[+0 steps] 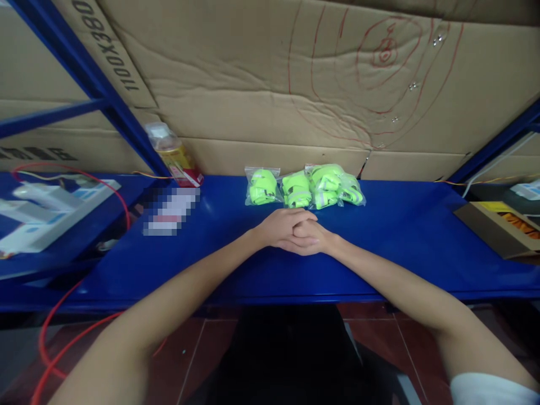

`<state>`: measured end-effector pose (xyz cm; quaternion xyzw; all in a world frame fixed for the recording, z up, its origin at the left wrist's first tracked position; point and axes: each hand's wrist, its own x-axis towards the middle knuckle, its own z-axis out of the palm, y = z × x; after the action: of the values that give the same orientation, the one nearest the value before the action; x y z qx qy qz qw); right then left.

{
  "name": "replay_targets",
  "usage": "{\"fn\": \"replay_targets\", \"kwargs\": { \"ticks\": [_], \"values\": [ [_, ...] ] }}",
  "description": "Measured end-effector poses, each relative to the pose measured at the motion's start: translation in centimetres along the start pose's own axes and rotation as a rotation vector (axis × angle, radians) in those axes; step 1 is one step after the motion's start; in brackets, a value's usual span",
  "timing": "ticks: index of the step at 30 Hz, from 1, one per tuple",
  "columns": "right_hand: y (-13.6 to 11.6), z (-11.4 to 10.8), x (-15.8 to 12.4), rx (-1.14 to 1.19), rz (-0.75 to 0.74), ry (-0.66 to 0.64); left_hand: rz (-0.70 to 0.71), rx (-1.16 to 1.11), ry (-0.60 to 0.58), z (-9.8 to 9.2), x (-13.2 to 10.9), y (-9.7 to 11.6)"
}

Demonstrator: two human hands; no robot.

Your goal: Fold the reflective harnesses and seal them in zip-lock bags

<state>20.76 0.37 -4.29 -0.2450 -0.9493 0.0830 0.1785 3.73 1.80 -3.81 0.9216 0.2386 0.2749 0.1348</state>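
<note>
My left hand and my right hand rest clasped together on the blue shelf top, the left fingers laid over the right hand. Neither holds an object. Just beyond them, against the cardboard back, lie several clear bags of neon-green straps in a row: one bag at the left, one in the middle, and overlapping ones at the right.
A plastic bottle with a yellow-red label leans at the back left by a blue upright. A blurred card lies left of the hands. White boxes and a red cable sit far left; an open cardboard box sits far right.
</note>
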Motion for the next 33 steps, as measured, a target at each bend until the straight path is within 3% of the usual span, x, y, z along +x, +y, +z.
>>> {"fn": "replay_targets", "kwargs": {
  "ticks": [4,9,17,24,33],
  "values": [
    [0.39,0.32,-0.10,0.064,-0.054,-0.004,0.005,-0.038,-0.035,-0.09,0.08,-0.32],
    [0.90,0.88,-0.31,0.010,-0.019,-0.003,0.020,-0.055,-0.029,-0.12,0.17,-0.22],
    [0.00,-0.01,0.07,0.137,-0.005,0.006,-0.005,-0.019,0.008,0.19,0.12,0.06],
    [0.43,0.25,0.06,0.138,0.069,-0.071,-0.008,-0.022,0.021,0.30,0.08,0.07],
    [0.26,0.03,0.12,0.179,0.052,-0.058,-0.016,-0.032,0.011,0.07,0.09,0.24]
  ]
}}
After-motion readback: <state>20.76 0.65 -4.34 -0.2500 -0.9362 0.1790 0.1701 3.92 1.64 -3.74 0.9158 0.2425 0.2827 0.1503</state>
